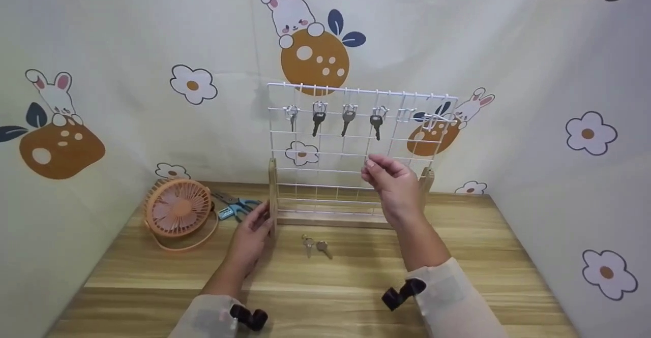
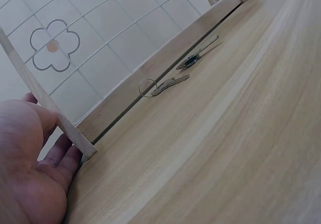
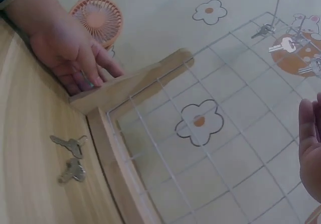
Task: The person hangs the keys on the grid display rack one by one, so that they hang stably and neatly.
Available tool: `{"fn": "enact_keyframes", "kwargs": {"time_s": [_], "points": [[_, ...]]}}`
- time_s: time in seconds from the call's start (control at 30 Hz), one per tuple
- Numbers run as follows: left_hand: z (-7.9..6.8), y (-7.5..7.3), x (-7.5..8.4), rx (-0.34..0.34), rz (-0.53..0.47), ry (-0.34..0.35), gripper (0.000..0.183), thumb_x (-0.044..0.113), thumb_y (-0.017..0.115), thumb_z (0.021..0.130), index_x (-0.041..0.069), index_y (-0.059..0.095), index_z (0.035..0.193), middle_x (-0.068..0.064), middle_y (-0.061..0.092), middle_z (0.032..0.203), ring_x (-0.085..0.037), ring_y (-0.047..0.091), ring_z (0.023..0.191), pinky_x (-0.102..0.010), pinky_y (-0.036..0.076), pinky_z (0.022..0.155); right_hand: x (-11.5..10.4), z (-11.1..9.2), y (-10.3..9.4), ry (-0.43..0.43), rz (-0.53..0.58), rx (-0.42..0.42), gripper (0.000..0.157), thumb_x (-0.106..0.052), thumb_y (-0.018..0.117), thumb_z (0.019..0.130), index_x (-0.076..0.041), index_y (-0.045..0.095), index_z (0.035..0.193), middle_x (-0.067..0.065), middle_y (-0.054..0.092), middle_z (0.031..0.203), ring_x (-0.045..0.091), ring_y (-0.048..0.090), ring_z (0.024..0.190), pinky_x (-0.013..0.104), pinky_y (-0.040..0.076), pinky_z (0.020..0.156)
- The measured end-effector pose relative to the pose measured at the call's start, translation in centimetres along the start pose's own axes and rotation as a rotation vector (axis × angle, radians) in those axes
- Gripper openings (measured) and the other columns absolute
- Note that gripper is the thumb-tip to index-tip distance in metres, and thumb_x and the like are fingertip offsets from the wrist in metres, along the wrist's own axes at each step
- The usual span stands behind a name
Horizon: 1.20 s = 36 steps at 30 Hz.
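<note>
A white wire grid rack [image 1: 325, 169] stands on wooden supports, with several keys [image 1: 376, 120] hanging from hooks along its upper part. My left hand [image 1: 253, 236] grips the left wooden upright [image 2: 42, 96] near its base, thumb on one side and fingers on the other. In front of the grid, below the rightmost hanging key, is my right hand [image 1: 399, 190]. Its fingers are loosely bent with the thumb near the index finger, and I see nothing between them. Two loose keys lie on the table: one key [image 2: 170, 85] with a ring, another key [image 2: 193, 59] beside it.
An orange fan [image 1: 178, 208] stands left of the rack. Blue-handled scissors [image 1: 236, 206] lie behind my left hand, partly covered. To the right of the hung keys are bare white hooks [image 1: 406, 114]. A patterned cloth [image 1: 534, 73] surrounds the wooden table [image 1: 325, 287].
</note>
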<state>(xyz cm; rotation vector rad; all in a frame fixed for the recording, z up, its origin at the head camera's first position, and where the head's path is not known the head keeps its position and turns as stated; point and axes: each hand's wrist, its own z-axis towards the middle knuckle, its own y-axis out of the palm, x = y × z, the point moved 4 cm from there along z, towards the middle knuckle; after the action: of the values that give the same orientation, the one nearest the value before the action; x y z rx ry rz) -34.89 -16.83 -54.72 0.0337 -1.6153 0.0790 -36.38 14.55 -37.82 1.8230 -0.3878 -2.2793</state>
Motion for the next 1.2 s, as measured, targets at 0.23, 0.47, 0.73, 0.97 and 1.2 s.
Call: {"fn": "enact_keyframes", "kwargs": {"time_s": [0.23,0.47,0.73,0.97,1.2], "points": [[-0.1,-0.1,0.2,0.001,0.012,0.012,0.055,0.019,0.058,0.111,0.024,0.043,0.164,-0.006,0.041,0.172,-0.030,0.041,0.159,-0.044,0.040,0.130,4.7,-1.4,0.7,0.055,0.047,-0.058,0.012,0.006,0.068,0.100,-0.001,0.077,0.104,0.003,0.076,0.088,0.014,0.076,0.083,0.025,0.068,0.080],[0.0,-0.1,0.1,-0.003,-0.013,0.031,0.054,0.015,0.057,0.112,0.021,0.044,0.164,-0.007,0.040,0.172,-0.030,0.038,0.161,-0.045,0.039,0.131,8.3,-2.2,0.9,0.130,0.009,-0.129,0.012,0.004,0.070,0.099,0.002,0.076,0.109,0.002,0.075,0.091,0.012,0.074,0.084,0.026,0.067,0.081],[0.0,-0.1,-0.1,0.005,-0.007,0.004,0.055,0.016,0.056,0.112,0.023,0.043,0.165,-0.006,0.038,0.173,-0.030,0.038,0.161,-0.044,0.039,0.131,12.4,-3.0,0.2,0.239,-0.234,-0.205,0.030,-0.009,0.080,0.095,0.007,0.074,0.119,-0.005,0.077,0.096,0.011,0.072,0.089,0.027,0.065,0.079],[0.2,0.0,-0.2,0.004,0.002,-0.018,0.055,0.017,0.057,0.112,0.026,0.043,0.164,-0.002,0.038,0.173,-0.026,0.040,0.160,-0.040,0.041,0.130,15.0,-3.2,-0.5,0.258,-0.373,-0.245,0.033,-0.010,0.080,0.095,0.006,0.074,0.123,-0.001,0.076,0.097,0.009,0.068,0.083,0.025,0.062,0.074],[0.2,-0.1,-0.1,0.010,0.015,-0.026,0.054,0.018,0.058,0.112,0.028,0.045,0.163,0.000,0.039,0.173,-0.026,0.039,0.160,-0.042,0.040,0.130,16.2,-3.3,-0.9,0.270,-0.458,-0.325,0.029,-0.003,0.078,0.093,0.006,0.075,0.120,0.016,0.079,0.112,0.008,0.068,0.084,0.022,0.059,0.074]]}}
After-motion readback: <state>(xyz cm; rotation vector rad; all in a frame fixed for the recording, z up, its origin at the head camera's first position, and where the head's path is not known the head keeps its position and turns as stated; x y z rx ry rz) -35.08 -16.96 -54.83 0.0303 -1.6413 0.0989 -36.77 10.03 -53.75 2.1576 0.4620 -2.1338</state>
